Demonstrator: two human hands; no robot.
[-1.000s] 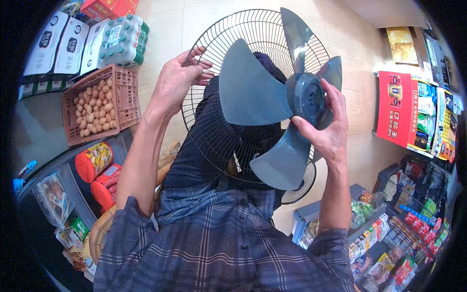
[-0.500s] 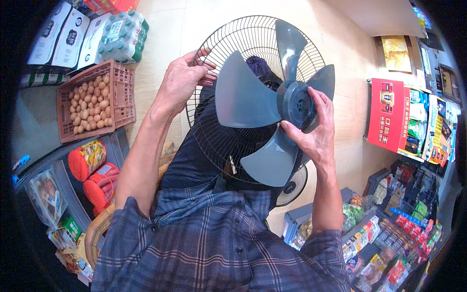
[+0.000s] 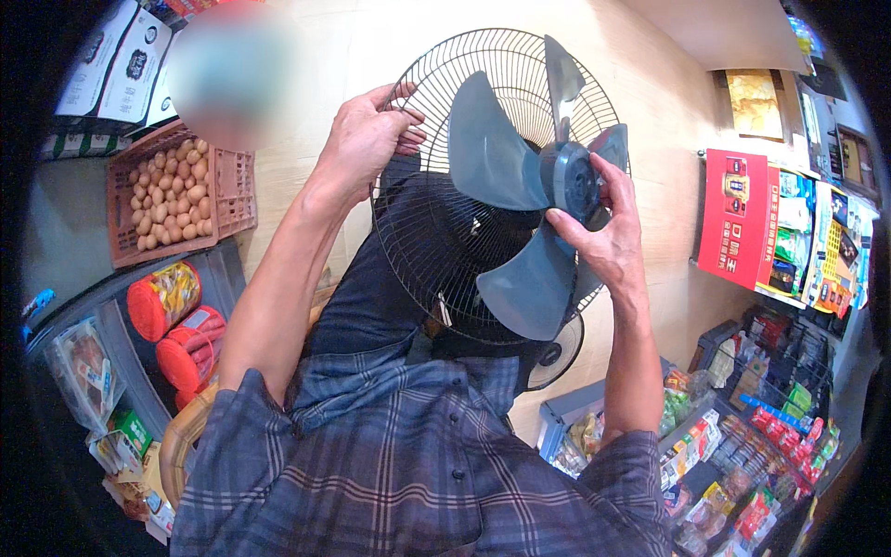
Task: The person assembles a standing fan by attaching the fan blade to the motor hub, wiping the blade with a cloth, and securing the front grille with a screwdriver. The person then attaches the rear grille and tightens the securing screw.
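My left hand (image 3: 369, 139) grips the left rim of a round black wire fan guard (image 3: 436, 251) held up in front of me. My right hand (image 3: 603, 232) holds the hub of a grey-blue three-bladed fan blade (image 3: 497, 153), which sits against the front of the guard. Both forearms rise from my plaid-shirted chest at the bottom of the view. A second, smaller fan part (image 3: 555, 353) shows below the guard's lower edge.
A brown crate of potatoes (image 3: 176, 195) stands at the left, with red-capped jars (image 3: 162, 297) below it. Shelves of packaged goods (image 3: 770, 232) line the right side, and snack packs (image 3: 733, 455) fill the lower right. The floor is pale wood.
The guard and blade have stayed in my hands, shifting only slightly in the view as my head moved. My right hand has kept its hold on the hub.
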